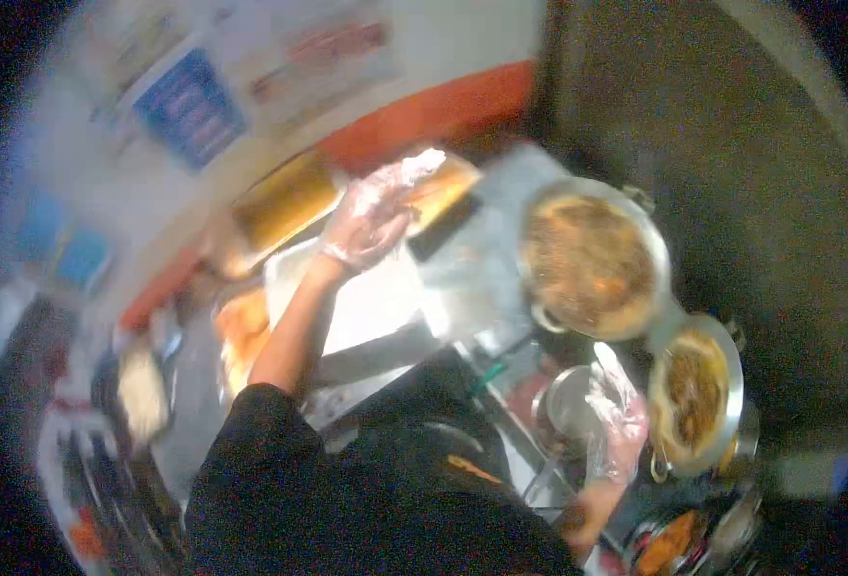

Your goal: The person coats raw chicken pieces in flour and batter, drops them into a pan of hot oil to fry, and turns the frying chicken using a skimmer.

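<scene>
My left hand, in a clear plastic glove, reaches over the back of the counter with its fingers stretched out. Its fingertips are beside a tray of yellow food; I cannot tell whether they touch it. Below that hand lies a bright white sheet or board. My right hand, gloved too, has its fingers extended and nothing visible in it. It is between a round metal lid or pan and a smaller pot of brown food. Motion blurs both hands.
A large pot of brown stew-like food stands at the right. Another yellow-filled tray sits against the back wall. Orange-brown food lies left of my forearm, near a pale-filled container. Bowls stand at lower right.
</scene>
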`<state>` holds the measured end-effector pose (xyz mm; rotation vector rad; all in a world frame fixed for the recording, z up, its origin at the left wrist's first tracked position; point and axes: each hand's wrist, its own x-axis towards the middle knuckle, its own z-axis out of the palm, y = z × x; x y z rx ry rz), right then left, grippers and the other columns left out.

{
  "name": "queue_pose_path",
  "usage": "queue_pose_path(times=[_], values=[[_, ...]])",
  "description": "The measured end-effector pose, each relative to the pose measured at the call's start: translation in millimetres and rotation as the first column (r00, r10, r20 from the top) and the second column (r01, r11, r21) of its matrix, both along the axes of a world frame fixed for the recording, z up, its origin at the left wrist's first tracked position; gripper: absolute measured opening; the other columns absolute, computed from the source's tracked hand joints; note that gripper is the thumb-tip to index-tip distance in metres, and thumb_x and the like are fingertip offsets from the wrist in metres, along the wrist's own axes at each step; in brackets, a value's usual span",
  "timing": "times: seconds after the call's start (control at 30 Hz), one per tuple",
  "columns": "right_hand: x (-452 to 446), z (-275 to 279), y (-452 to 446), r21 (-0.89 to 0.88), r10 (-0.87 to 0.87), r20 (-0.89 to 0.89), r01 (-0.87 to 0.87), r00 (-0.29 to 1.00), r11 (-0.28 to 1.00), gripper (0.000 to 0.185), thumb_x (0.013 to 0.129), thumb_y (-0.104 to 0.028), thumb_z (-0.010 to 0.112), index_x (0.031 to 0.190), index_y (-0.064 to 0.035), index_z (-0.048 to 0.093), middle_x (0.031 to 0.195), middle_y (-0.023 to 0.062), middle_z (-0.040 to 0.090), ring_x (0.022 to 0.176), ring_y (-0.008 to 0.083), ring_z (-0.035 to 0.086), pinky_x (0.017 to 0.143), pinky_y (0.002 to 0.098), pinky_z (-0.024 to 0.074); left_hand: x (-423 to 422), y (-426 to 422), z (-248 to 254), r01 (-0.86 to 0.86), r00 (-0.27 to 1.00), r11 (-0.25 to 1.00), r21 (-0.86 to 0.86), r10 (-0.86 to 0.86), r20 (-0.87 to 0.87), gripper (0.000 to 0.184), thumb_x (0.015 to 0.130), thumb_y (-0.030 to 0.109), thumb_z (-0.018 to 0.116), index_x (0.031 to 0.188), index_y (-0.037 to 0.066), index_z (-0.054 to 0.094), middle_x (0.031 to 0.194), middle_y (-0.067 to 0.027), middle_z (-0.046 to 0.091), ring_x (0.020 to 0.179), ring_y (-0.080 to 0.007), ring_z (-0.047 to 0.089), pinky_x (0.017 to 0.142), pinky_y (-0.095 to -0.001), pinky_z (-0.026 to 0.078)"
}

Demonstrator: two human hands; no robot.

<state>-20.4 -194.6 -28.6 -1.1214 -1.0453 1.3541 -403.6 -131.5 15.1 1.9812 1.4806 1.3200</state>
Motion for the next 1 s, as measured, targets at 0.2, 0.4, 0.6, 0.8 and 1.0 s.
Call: queue_pose_path(times=[0.2,0.4,0.6,0.8,1.0], values=[[-231,9,19,-0.08,0.675,-0.017,-0.674,0.738,0.735,0.041,0.076,-0.005,0.061,0.113,0.0064,0.051,0.115,0.0143,0.055,0.105,0.0204,0.053,0.09,0.0294,0.0409,-183,-138,-95,-0.447,0.894,0.893,-0.053,0.448,0.013,0.04,0.074,0.005,0.048,0.113,0.006,0.055,0.109,-0.0137,0.058,0.095,-0.0243,0.056,0.083,-0.0301,0.044],[-404,-240,87,-0.166,0.516,0.85,-0.876,0.106,0.453,0.033,0.069,-0.028,0.066,0.092,-0.0044,0.065,0.089,0.0202,0.063,0.082,0.0287,0.061,0.075,0.0345,0.0476,-182,-151,-221,-0.471,0.879,0.771,-0.429,0.368,-0.304,0.037,0.073,0.019,0.053,0.105,-0.001,0.057,0.107,-0.0205,0.057,0.101,-0.028,0.055,0.087,-0.0341,0.042],[-446,-270,55,-0.326,0.392,0.915,-0.753,-0.099,0.572,0.023,0.067,-0.025,0.062,0.076,-0.0044,0.066,0.08,0.0186,0.063,0.075,0.03,0.062,0.068,0.0383,0.0486,-176,-97,-301,-0.452,0.875,0.471,-0.757,0.067,-0.48,0.026,0.069,0.017,0.055,0.087,0.001,0.065,0.095,-0.0225,0.061,0.09,-0.0315,0.06,0.081,-0.036,0.046],[-415,-209,57,-0.501,0.824,0.555,-0.745,0.115,0.441,0.019,0.067,-0.017,0.057,0.078,-0.0023,0.064,0.078,0.0143,0.063,0.067,0.0246,0.061,0.059,0.0358,0.0476,-185,-106,-274,-0.254,0.843,0.694,-0.674,0.5,0.197,0.029,0.077,0.015,0.046,0.093,-0.001,0.062,0.093,-0.0229,0.061,0.086,-0.0322,0.06,0.075,-0.0367,0.046],[-411,-194,67,-0.221,0.535,0.721,-0.585,0.441,0.781,0.033,0.061,-0.014,0.059,0.091,-0.0012,0.06,0.079,0.0149,0.061,0.068,0.0263,0.059,0.062,0.0359,0.0472,-195,-96,-311,-0.517,0.824,0.532,-0.671,0.523,-0.22,0.034,0.077,0.018,0.048,0.103,-0.001,0.057,0.101,-0.0239,0.058,0.094,-0.0354,0.056,0.08,-0.0399,0.044]])
